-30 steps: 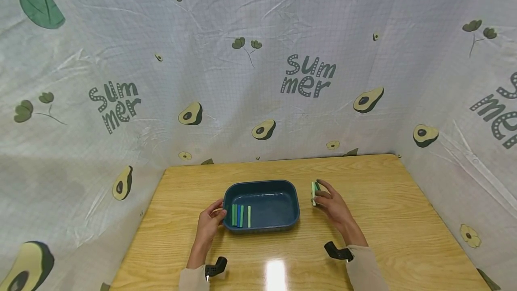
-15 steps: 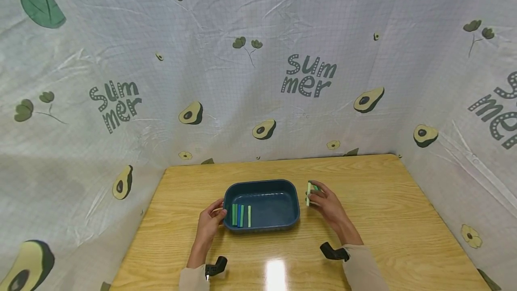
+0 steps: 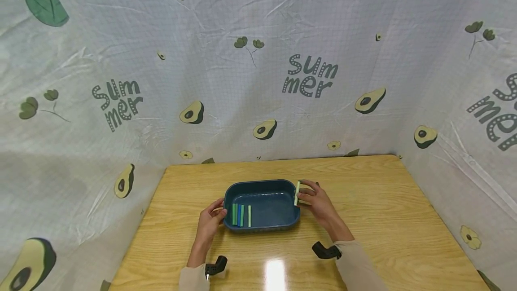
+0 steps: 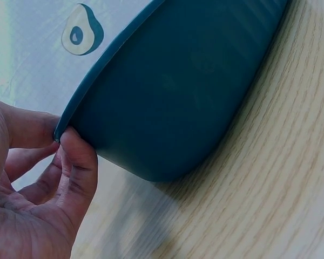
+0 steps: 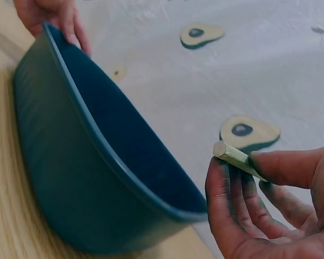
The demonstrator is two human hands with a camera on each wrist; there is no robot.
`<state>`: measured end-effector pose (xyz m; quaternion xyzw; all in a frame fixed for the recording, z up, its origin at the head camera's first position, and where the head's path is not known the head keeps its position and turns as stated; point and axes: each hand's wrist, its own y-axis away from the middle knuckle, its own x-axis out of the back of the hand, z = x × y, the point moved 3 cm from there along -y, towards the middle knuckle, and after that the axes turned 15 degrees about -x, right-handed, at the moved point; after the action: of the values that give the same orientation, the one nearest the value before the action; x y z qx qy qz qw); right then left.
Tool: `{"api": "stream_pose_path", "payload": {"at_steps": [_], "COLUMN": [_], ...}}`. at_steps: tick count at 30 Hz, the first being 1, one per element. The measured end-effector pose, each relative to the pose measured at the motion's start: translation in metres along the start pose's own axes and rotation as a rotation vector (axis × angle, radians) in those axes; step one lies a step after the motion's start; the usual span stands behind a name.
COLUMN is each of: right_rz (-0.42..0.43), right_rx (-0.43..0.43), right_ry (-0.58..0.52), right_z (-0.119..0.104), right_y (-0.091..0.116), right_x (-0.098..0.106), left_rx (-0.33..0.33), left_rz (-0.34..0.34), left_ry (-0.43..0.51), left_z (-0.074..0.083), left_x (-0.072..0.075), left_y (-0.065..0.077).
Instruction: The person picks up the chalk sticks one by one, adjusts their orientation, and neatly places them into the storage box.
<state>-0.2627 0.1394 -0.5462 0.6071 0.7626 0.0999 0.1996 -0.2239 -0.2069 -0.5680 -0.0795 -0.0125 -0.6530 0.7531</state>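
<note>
A dark blue-green plastic tray (image 3: 264,229) sits on the table. My left hand (image 3: 211,220) pinches its left rim between thumb and index finger, plain in the left wrist view. My right hand (image 3: 317,200) pinches a pale green chalk stick (image 3: 297,193) by the tray's right rim; in the right wrist view the chalk (image 5: 235,156) points away from the palm, and dark green smudges mark the fingertips. Inside the tray's left part lie green chalk sticks (image 3: 234,214), a blue chalk stick (image 3: 239,215) and, a little apart, a pale green chalk stick (image 3: 249,216).
The wooden table (image 3: 347,172) meets a white patterned sheet (image 3: 226,80) at its back and sides. Behind the right hand a small dark tip (image 3: 317,184) shows; I cannot tell what it is.
My right hand has moved left with the pale green chalk, from beside the tray to its right rim. My left hand and the tray have stayed put.
</note>
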Motion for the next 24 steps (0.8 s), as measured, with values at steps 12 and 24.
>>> {"api": "stream_pose_path", "payload": {"at_steps": [12,24], "right_rz": [-0.029,-0.052], "right_rx": [-0.033,-0.067], "right_ry": [0.084,0.124], "right_z": [-0.010,-0.005], "right_y": [-0.004,-0.014], "right_x": [-0.031,-0.063], "left_rx": [0.013,-0.009], "left_rz": [-0.010,0.018], "left_ry": [0.003,-0.022], "left_z": [-0.003,0.000], "left_x": [0.002,-0.001], "left_y": [-0.003,0.000]}}
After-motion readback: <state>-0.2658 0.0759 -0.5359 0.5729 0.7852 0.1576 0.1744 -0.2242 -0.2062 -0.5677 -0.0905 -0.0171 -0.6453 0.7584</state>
